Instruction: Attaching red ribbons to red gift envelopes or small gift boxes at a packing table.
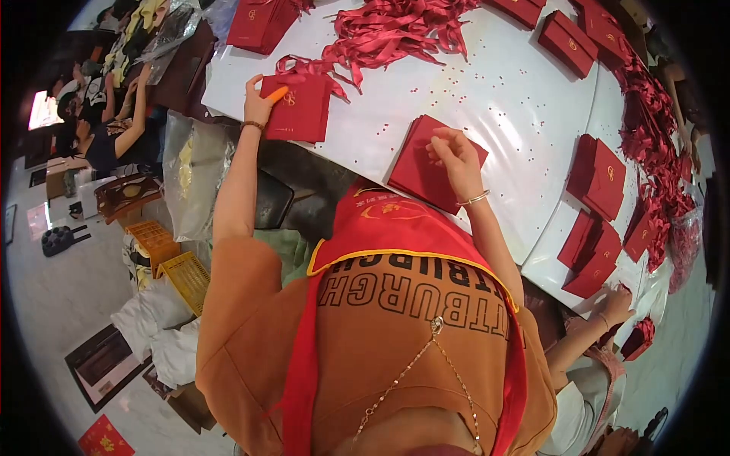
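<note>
My left hand (pixel 261 101) grips the left edge of a flat stack of red paper packets (pixel 300 118) with a gold emblem. Its thumb wears an orange finger cover and presses on the top packet. A red ribbon lies just beyond this stack. Over a second red stack (pixel 420 169), closer to my right side, is my right hand (pixel 456 158). Its fingers are curled together in a pinch, and I cannot make out whether anything is between them. That stack lies flat near the white table's (pixel 365 114) front edge.
A heap of red ribbons (pixel 399 29) lies at the far side, with small red dots scattered nearby. More red stacks (pixel 597 176) stand to the right. A co-worker's hand (pixel 617 304) is at the lower right. Yellow crates (pixel 185 277) and a plastic bag (pixel 190 175) sit left of me.
</note>
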A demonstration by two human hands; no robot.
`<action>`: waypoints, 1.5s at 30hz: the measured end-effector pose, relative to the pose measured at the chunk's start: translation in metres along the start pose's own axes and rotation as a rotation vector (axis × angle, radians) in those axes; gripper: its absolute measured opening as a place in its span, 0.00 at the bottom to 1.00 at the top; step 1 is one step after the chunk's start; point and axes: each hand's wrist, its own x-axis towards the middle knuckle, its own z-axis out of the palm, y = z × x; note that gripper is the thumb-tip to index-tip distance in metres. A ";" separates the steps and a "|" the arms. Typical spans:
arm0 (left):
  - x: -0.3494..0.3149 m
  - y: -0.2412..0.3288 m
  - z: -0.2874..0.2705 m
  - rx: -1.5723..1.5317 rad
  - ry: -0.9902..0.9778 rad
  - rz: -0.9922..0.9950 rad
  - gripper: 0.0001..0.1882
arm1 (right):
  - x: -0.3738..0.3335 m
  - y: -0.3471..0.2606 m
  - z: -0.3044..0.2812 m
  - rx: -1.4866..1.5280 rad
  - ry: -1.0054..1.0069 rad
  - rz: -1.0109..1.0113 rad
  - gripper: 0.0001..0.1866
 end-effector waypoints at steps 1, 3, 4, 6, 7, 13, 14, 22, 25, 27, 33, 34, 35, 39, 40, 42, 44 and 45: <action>0.004 -0.007 0.005 -0.003 -0.002 -0.001 0.28 | 0.000 0.001 0.001 -0.006 -0.023 0.002 0.13; 0.009 -0.020 0.011 0.351 0.053 0.220 0.34 | -0.003 0.002 0.002 -0.013 -0.014 -0.011 0.12; 0.011 -0.016 0.019 0.542 0.103 0.307 0.33 | -0.003 0.003 0.000 -0.015 0.009 -0.025 0.12; 0.011 -0.005 0.033 0.700 0.139 0.241 0.32 | 0.000 0.008 -0.005 -0.101 0.058 -0.077 0.11; 0.006 0.006 0.041 0.862 0.183 0.166 0.31 | 0.000 0.010 -0.010 -0.187 0.097 -0.125 0.11; 0.010 0.038 0.068 0.821 0.265 0.648 0.16 | 0.000 0.015 -0.028 -0.185 0.213 -0.195 0.09; 0.010 0.051 0.084 0.667 0.102 0.673 0.15 | -0.001 0.015 -0.028 -0.185 0.219 -0.194 0.09; 0.004 0.059 0.144 1.101 0.106 0.503 0.15 | -0.009 0.017 -0.031 -0.219 0.236 -0.194 0.09; 0.003 0.054 0.129 0.989 0.196 0.475 0.22 | -0.005 0.017 -0.030 -0.205 0.221 -0.169 0.10; 0.001 0.049 0.118 0.882 0.194 0.253 0.23 | 0.001 0.014 -0.020 -0.160 0.147 -0.118 0.11; -0.004 0.030 0.087 0.787 0.210 -0.019 0.27 | 0.059 0.002 0.053 -0.117 -0.318 0.055 0.27; -0.007 0.027 0.087 0.823 0.203 0.006 0.27 | 0.072 0.008 0.068 -0.083 -0.289 0.134 0.30; -0.009 0.023 0.084 0.858 0.198 0.029 0.28 | 0.085 0.016 0.083 -0.052 -0.262 0.212 0.33; -0.022 0.042 0.080 1.033 0.295 -0.059 0.34 | 0.126 0.036 0.113 0.023 -0.215 0.339 0.39; -0.017 0.034 0.068 1.033 0.299 -0.067 0.34 | 0.124 0.032 0.119 -0.003 -0.220 0.308 0.42; -0.005 0.014 0.039 0.557 0.014 -0.006 0.33 | 0.124 0.034 0.131 -0.031 -0.228 0.279 0.45; -0.007 0.001 0.039 0.507 0.026 0.043 0.30 | 0.129 0.041 0.144 0.083 -0.308 0.267 0.38; -0.010 -0.006 0.039 0.456 0.039 0.093 0.28 | 0.128 0.046 0.149 0.085 -0.306 0.269 0.38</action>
